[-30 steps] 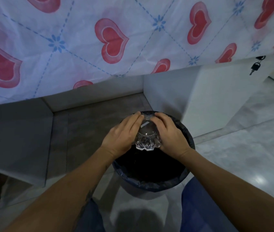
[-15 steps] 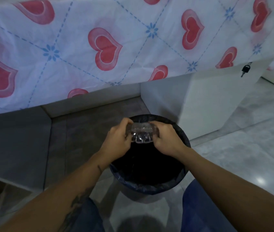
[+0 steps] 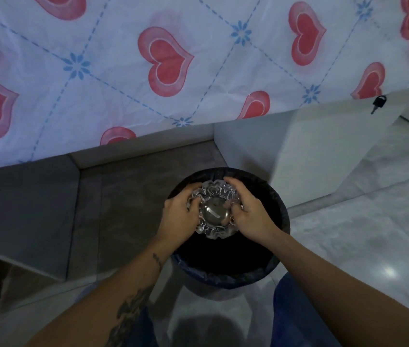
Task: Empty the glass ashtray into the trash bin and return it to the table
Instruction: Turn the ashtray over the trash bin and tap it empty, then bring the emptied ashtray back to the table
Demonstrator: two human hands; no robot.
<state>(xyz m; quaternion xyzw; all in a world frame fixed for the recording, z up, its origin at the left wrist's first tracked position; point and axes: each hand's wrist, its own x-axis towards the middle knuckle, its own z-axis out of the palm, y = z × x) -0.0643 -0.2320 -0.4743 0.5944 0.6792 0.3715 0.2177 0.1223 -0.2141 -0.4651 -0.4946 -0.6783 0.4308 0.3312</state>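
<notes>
Right, we've got the glass ashtray [image 3: 215,212] gripped btwn both hands, directly above the open mouth of the trash bin [image 3: 279,261]. Our left hand [image 3: 178,216] is curled round its left edge, fingers wrapped over the scalloped rim; our right hand [image 3: 251,214] clamps the right edge the same way, fingertips reaching over the far rim. Ashtray sits roughly level w/ its round centre facing us; whether that's the bowl or the underside we can't tell. A pale streak shows in the centre, could be a reflection, can't say.

Bin is round, lined w/ a dark bag folded over the rim, inside too dark to see contents. It stands on the pale tiled floor [image 3: 363,234], just beside a white cabinet [image 3: 311,156] w/ a key [image 3: 378,103] in its lock. Table [image 3: 123,71] runs across the top of the view, covered by a white cloth w/ red hearts and blue dashed lines. Our blue-clad knees show at the bottom edge, either side of the bin.
</notes>
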